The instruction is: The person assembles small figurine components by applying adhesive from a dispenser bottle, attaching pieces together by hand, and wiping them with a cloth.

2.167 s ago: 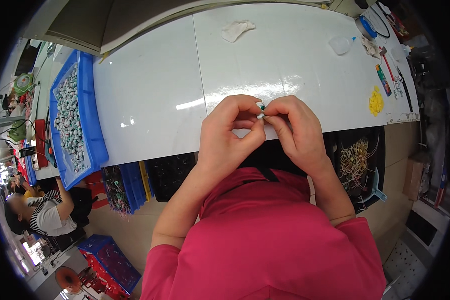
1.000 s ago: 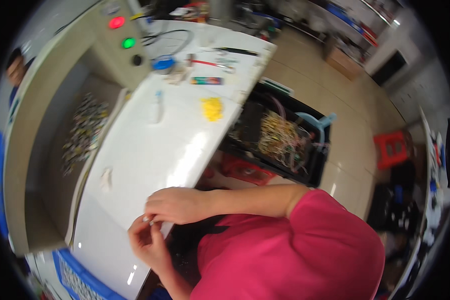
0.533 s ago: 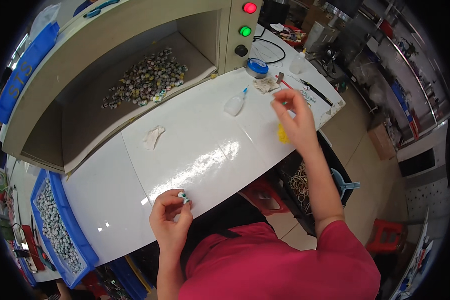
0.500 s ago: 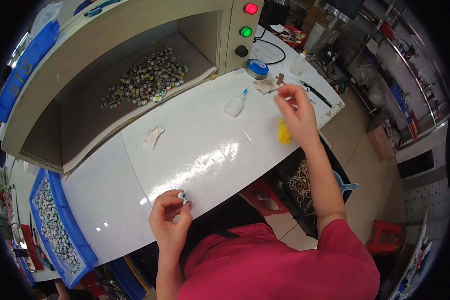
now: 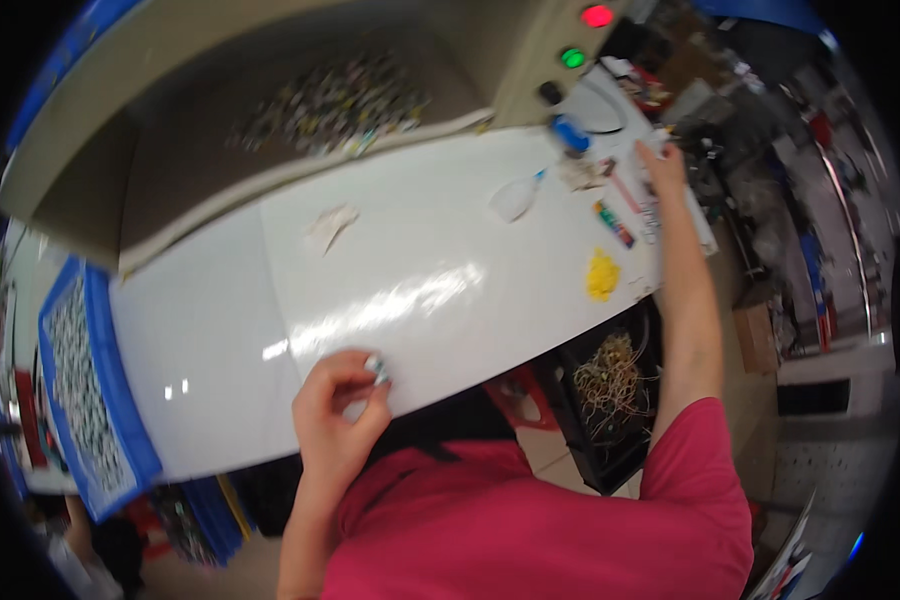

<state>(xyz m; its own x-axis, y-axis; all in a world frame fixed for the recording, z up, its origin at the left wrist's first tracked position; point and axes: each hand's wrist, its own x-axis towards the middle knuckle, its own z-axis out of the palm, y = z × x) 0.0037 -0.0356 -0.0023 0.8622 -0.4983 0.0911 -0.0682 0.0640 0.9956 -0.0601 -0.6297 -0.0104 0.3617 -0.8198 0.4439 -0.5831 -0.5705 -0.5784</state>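
My left hand [image 5: 335, 405] is closed over the table's front edge, pinching a small white piece with teal marks [image 5: 377, 368] between thumb and fingertips. At the far right end of the table, my right hand [image 5: 663, 168] reaches to a squeeze bottle, of which only the yellowish tip [image 5: 666, 131] shows. The hand covers the bottle's body, and blur leaves unclear whether the fingers grip it. Nearby lie a colourful tube [image 5: 613, 224], a crumpled cloth [image 5: 581, 174] and a blue-lidded tin [image 5: 570, 133]. A clear dropper bottle with a blue tip [image 5: 515, 200] lies left of these.
A beige machine chamber [image 5: 100, 130] holds a heap of small round pieces [image 5: 340, 105]. A blue tray [image 5: 130, 420] of similar pieces stands left. On the white table [image 5: 420, 240] are a crumpled tissue [image 5: 332, 226] and a yellow lump [image 5: 602, 275]. A black bin [image 5: 595, 470] stands below, right.
My right hand has moved farther away and right, from above the cloth to the squeeze bottle, uncovering the tube. My left hand keeps its pinch. The whole view has shifted.
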